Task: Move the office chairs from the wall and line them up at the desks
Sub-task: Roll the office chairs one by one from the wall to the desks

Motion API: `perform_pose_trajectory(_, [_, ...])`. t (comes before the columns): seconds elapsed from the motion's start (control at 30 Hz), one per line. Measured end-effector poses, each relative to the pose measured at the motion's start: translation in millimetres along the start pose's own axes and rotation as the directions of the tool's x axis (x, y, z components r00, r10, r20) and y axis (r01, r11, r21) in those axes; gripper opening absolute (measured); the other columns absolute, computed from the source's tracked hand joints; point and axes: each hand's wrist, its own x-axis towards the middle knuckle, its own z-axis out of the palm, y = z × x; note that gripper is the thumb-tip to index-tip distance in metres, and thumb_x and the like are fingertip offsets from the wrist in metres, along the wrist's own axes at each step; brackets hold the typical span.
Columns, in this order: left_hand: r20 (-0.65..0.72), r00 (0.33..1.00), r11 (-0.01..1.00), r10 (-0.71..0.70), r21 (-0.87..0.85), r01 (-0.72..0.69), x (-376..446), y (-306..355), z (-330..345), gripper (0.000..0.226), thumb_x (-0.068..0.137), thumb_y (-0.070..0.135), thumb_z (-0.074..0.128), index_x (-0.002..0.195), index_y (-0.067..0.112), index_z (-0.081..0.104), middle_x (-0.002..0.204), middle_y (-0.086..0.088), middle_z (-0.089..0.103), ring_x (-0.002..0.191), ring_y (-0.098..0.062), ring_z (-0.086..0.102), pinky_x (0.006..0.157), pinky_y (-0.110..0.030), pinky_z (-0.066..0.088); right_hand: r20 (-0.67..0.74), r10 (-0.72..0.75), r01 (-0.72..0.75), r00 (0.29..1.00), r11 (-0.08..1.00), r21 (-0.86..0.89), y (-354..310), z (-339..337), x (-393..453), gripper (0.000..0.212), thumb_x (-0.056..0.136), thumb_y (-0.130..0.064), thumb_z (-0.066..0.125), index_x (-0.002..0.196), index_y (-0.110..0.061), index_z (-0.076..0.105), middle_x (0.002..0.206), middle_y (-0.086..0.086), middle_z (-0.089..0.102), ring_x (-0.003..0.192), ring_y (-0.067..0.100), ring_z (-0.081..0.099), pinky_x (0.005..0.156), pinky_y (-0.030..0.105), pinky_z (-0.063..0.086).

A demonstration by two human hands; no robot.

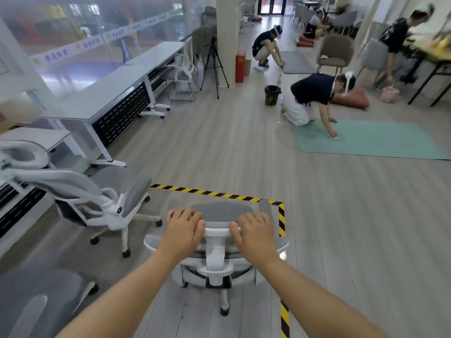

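A grey-and-white office chair [216, 262] stands right in front of me, seen from behind and above. My left hand [182, 230] and my right hand [253, 232] both grip the top of its grey headrest [220, 213], fingers curled over the front edge. Another matching chair [107, 198] stands to the left beside a white desk [102, 101]. A third chair's grey seat [36, 296] shows at the bottom left corner. Further desks run along the glass wall on the left.
Yellow-black floor tape [219, 194] marks a rectangle around my chair. A person kneels on a green mat [380, 140] at the right. A black bin [272, 94], a tripod [213, 67], a red box [240, 67] by a pillar and other people lie farther back.
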Motion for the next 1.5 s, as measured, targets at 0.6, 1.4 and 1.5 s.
perform_pose_trajectory(0.6, [0.027,0.996,0.996,0.082,-0.040,-0.081,172.6,-17.0,71.7,0.035,0.098,0.034,0.032,0.080,0.017,0.056,0.077,0.001,0.052,0.075,-0.023,0.045,0.077,-0.040,0.039,0.149,0.171,-0.166,0.974,0.985,-0.043,70.2,32.3,144.0,0.048,0.099,-0.050,0.024,0.096,-0.019,0.061,0.093,-0.002,0.058,0.094,0.024,0.050,0.096,0.039,0.036])
perform_pose_trajectory(1.4, [0.432,0.590,0.708,0.682,-0.187,-0.681,175.2,247.4,27.1,0.045,0.101,0.044,0.028,0.133,0.022,0.050,0.127,-0.003,0.058,0.115,-0.027,0.053,0.096,-0.041,0.042,0.129,0.861,-0.816,0.492,0.508,-0.275,139.1,-167.7,-62.0,0.046,0.104,-0.045,0.031,0.135,-0.020,0.055,0.138,0.008,0.056,0.129,0.030,0.048,0.107,0.040,0.035])
perform_pose_trajectory(1.5, [0.408,0.485,0.604,0.773,-0.241,-0.760,130.2,324.4,11.9,0.044,0.102,0.043,0.031,0.135,0.022,0.051,0.129,-0.004,0.057,0.118,-0.027,0.053,0.097,-0.040,0.041,0.070,0.918,-0.873,0.391,0.394,-0.288,149.5,-208.3,-145.1,0.046,0.103,-0.045,0.032,0.138,-0.022,0.053,0.140,0.007,0.056,0.129,0.029,0.048,0.107,0.039,0.036])
